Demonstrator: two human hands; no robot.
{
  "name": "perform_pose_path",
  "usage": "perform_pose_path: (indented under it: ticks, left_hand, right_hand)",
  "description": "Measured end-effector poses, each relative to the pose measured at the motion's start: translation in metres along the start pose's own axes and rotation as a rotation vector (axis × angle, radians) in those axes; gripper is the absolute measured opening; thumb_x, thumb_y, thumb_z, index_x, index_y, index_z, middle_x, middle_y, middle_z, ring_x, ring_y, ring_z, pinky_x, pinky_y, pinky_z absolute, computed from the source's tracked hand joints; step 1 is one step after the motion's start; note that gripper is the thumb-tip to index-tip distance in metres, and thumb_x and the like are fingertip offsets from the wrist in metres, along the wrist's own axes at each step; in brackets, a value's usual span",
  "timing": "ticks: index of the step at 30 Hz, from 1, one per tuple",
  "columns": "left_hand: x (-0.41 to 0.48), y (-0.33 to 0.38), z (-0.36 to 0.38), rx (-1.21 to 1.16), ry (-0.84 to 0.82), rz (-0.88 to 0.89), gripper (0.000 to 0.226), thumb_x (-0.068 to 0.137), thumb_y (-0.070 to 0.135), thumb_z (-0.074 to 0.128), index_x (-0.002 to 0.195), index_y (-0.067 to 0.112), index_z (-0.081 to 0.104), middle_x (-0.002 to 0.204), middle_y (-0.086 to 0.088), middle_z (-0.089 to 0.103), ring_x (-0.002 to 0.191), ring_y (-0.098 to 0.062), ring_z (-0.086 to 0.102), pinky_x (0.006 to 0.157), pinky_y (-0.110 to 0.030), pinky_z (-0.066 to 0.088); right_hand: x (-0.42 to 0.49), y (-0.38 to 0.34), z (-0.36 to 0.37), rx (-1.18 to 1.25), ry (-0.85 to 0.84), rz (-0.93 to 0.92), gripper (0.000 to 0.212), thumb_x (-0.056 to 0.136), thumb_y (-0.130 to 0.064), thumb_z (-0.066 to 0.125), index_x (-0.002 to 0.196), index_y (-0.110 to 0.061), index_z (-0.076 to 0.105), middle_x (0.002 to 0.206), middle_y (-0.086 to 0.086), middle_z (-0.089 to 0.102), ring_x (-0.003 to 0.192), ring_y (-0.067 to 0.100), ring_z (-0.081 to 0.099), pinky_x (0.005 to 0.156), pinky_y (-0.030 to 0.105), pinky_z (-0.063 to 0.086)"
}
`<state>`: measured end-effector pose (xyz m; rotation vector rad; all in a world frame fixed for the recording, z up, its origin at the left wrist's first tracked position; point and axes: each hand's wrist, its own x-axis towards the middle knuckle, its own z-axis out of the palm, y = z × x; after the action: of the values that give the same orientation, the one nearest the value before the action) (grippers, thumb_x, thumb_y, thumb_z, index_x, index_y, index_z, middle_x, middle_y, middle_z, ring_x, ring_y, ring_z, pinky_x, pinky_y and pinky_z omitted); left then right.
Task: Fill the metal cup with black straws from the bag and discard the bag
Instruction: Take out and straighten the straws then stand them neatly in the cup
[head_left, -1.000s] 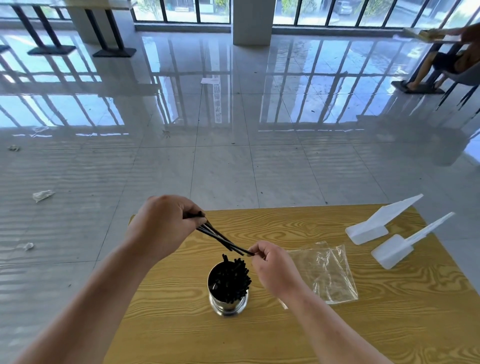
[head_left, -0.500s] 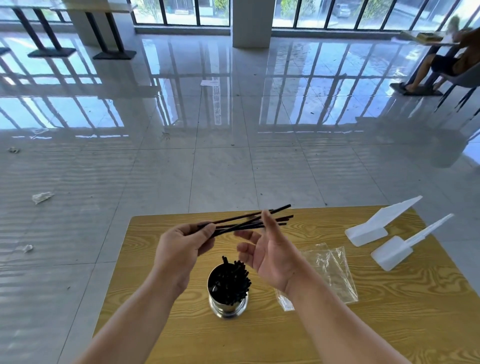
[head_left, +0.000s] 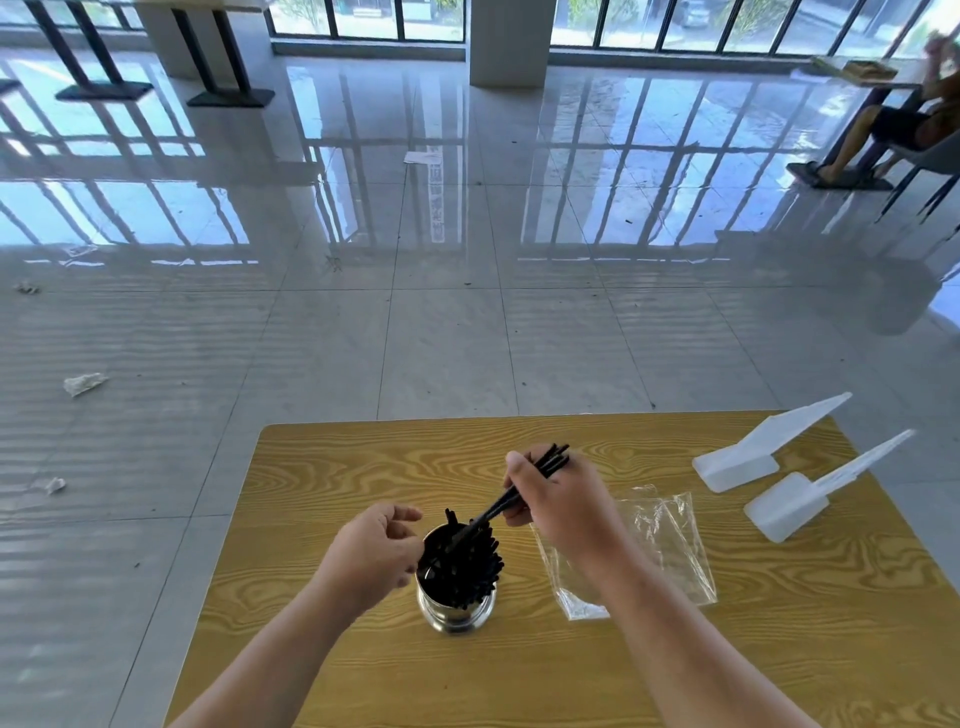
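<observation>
Wooden table (head_left: 363, 457): metal cup (head_left: 456, 605) nearly full. Straws (head_left: 524, 491), passed from my left hand (head_left: 371, 558) — now slack beside cup — to right hand (head_left: 563, 501), tips entering. Bag (head_left: 670, 545) right of cup, empty — discard pending.

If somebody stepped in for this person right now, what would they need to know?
Right hand: gripping a small bunch of black straws, slanted, lower ends at the mouth of the metal cup.
Left hand: loosely curled, holding nothing, beside the cup's rim.
Cup: upright on the wooden table, already crowded with straws.
Clear bag: flat on the table right of the cup, looks emptied.
Done: most straws are in.
Left: drop this bunch in, then discard the bag.
</observation>
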<state>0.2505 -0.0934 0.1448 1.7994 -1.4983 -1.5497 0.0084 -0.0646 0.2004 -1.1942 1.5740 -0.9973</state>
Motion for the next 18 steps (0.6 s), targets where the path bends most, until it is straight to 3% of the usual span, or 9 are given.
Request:
perform_pose_path:
  ticks: [4,7,9,14,16,18]
  left_hand:
    - [-0.008,-0.007,0.007,0.312,-0.157,0.083,0.031,0.078,0.026,0.077,0.106,0.037,0.071,0.101,0.011,0.074,0.061,-0.006,0.068,0.057,-0.022,0.057]
    - [-0.011,-0.007,0.015,0.513,-0.105,0.176,0.049,0.067,0.06,0.079,0.113,0.045,0.067,0.106,0.026,0.064,0.077,0.001,0.063,0.062,-0.014,0.047]
    - [-0.012,-0.01,0.021,0.564,-0.102,0.231,0.065,0.061,0.07,0.078,0.12,0.045,0.065,0.109,0.029,0.059,0.085,0.004,0.061,0.067,-0.013,0.045]
    - [-0.012,-0.016,0.034,0.665,-0.143,0.328,0.077,0.065,0.069,0.077,0.135,0.041,0.059,0.122,0.036,0.049,0.1,0.007,0.057,0.078,-0.009,0.043]
    - [-0.012,-0.016,0.04,0.703,-0.14,0.354,0.07,0.071,0.062,0.075,0.135,0.039,0.06,0.13,0.031,0.052,0.104,0.003,0.059,0.084,-0.012,0.047]
    - [-0.012,-0.014,0.046,0.755,-0.119,0.378,0.059,0.079,0.055,0.073,0.134,0.037,0.062,0.131,0.024,0.059,0.108,-0.003,0.063,0.089,-0.019,0.05]
  right_hand:
    - [-0.006,0.01,0.014,-0.25,-0.051,-0.128,0.042,0.107,-0.038,0.061,0.074,-0.014,0.067,0.07,0.009,0.071,0.066,0.028,0.07,0.067,0.048,0.062]
    - [-0.009,0.02,0.026,-0.404,-0.13,-0.121,0.028,0.098,-0.052,0.066,0.084,-0.028,0.071,0.084,-0.011,0.069,0.073,0.006,0.063,0.069,0.03,0.057]
    - [-0.011,0.028,0.027,-0.435,-0.145,-0.072,0.025,0.092,-0.061,0.065,0.097,-0.038,0.072,0.097,-0.019,0.068,0.081,0.002,0.064,0.072,0.023,0.055]
    - [-0.014,0.05,0.017,-0.416,-0.017,0.014,0.014,0.098,-0.051,0.062,0.104,-0.039,0.066,0.097,-0.013,0.067,0.077,0.003,0.062,0.066,0.021,0.052]
    - [-0.018,0.061,0.019,-0.389,-0.087,0.122,0.01,0.098,-0.045,0.063,0.104,-0.036,0.064,0.094,-0.007,0.07,0.071,0.007,0.064,0.062,0.023,0.056]
    - [-0.021,0.068,0.024,-0.318,-0.187,0.218,0.007,0.096,-0.04,0.064,0.097,-0.034,0.068,0.09,-0.001,0.076,0.074,0.013,0.071,0.069,0.034,0.065]
